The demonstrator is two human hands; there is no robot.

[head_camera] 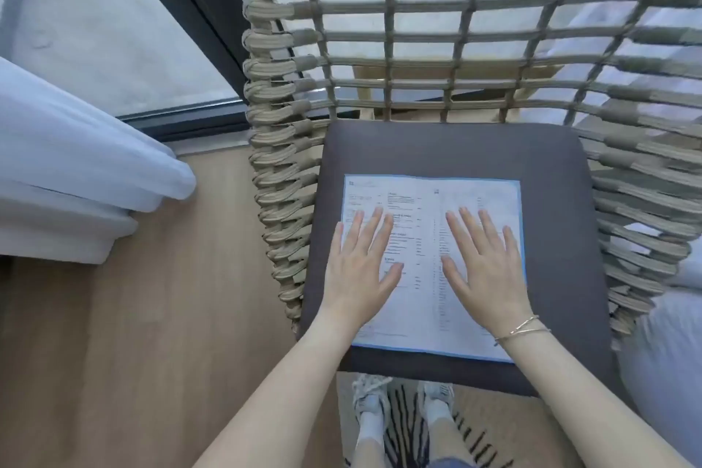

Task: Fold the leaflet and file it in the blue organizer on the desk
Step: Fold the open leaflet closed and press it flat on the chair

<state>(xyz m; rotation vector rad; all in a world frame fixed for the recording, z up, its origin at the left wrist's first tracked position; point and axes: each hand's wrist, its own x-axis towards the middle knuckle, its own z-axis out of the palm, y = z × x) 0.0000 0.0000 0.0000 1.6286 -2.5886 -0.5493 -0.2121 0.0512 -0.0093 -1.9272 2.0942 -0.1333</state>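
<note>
A white leaflet (425, 201) with a blue border and printed text lies unfolded and flat on the dark grey seat cushion (551, 239) of a woven chair. My left hand (359, 266) rests palm down on its left half, fingers spread. My right hand (484, 266) lies flat on the right half, fingers spread, with thin bracelets at the wrist. Neither hand grips anything. The blue organizer and the desk are out of view.
The chair's woven rope back and sides (418, 30) rise around the cushion. White curtain fabric (76, 148) hangs at the left by a dark-framed window (197, 11). Wooden floor (152, 315) lies left of the chair. My feet in sneakers (402, 403) stand on a striped rug.
</note>
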